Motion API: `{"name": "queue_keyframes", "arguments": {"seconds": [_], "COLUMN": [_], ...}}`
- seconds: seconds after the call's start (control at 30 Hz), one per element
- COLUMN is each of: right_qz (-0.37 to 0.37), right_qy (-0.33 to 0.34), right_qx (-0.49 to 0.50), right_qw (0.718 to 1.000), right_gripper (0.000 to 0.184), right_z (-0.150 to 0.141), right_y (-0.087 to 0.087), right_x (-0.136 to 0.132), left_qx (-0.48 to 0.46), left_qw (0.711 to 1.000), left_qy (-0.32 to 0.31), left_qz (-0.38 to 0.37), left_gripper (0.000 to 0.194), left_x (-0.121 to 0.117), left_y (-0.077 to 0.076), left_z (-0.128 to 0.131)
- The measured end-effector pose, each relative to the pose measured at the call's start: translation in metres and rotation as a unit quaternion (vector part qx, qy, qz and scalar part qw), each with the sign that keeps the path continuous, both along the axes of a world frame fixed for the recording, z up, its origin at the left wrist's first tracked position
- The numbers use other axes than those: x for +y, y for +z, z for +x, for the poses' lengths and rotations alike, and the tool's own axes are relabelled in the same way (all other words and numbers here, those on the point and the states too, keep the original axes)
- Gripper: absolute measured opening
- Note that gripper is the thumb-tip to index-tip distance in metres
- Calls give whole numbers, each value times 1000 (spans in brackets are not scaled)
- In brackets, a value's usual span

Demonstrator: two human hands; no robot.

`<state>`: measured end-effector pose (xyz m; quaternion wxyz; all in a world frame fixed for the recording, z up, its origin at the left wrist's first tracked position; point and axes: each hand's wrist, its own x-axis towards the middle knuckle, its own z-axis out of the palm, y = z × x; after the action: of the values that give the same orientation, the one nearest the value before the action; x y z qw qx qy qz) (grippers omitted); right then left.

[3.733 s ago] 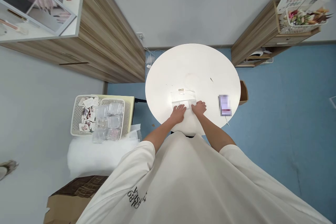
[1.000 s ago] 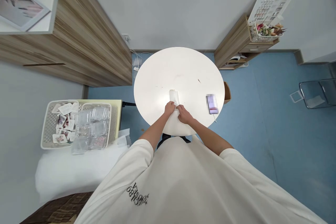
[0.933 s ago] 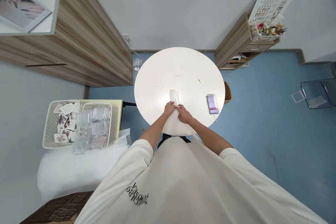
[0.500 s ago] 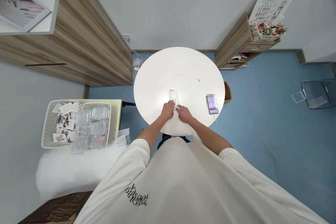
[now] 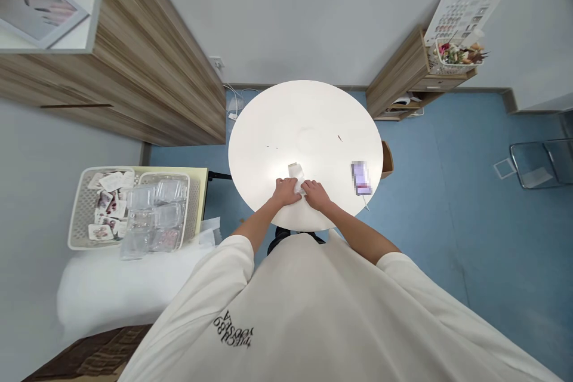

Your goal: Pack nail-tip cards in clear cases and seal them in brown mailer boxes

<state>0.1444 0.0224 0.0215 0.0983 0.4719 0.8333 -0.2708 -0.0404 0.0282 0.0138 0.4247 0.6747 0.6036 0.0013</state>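
so the white packet (image 5: 296, 171) just went shorter and more tilted, poking out ahead of the left hand (image 5: 285, 192) and right hand (image 5: 316, 194), close together on its near end (can't tell how tightly), so the folding's probably further along

There is one left hand (image 5: 285, 193), one right hand (image 5: 316, 196), one white packet (image 5: 296, 172), one round surface (image 5: 308, 104), one blurred phone (image 5: 361, 178) and three white baskets (image 5: 79, 224).

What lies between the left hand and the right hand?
In the head view, a white wrapper lies between the left hand and the right hand, both touching it; its far end extends beyond them on the table.
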Motion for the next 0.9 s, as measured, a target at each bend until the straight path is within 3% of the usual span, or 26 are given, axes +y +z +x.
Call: {"name": "queue_keyframes", "arguments": {"seconds": [0.13,0.37,0.47,0.53,0.77,0.9], "right_qz": [-7,-14,-23,-38,-49,-39], "right_qy": [29,20,-13,-45,-119,-213], "right_qx": [5,-13,-22,-30,-19,12], "right_qw": [1000,1000,999,998,991,976], "right_gripper": [29,29,29,31,32,30], "right_z": [-2,-12,-20,-26,-38,-35], "right_y": [7,8,2,-4,-28,-39], "right_x": [2,33,53,64,79,68], "left_qx": [-49,-145,-160,-154,-71,-22], "left_qw": [997,970,946,941,988,995], "left_qy": [49,196,280,301,134,97], "left_qz": [-28,-19,-4,2,23,-5], "left_gripper": [46,29,35,42,64,72], "left_x": [-16,-14,-18,-24,-37,-31], "left_y": [3,-19,-22,-20,-16,-19], "left_z": [-4,-5,-1,0,-2,-4]}}
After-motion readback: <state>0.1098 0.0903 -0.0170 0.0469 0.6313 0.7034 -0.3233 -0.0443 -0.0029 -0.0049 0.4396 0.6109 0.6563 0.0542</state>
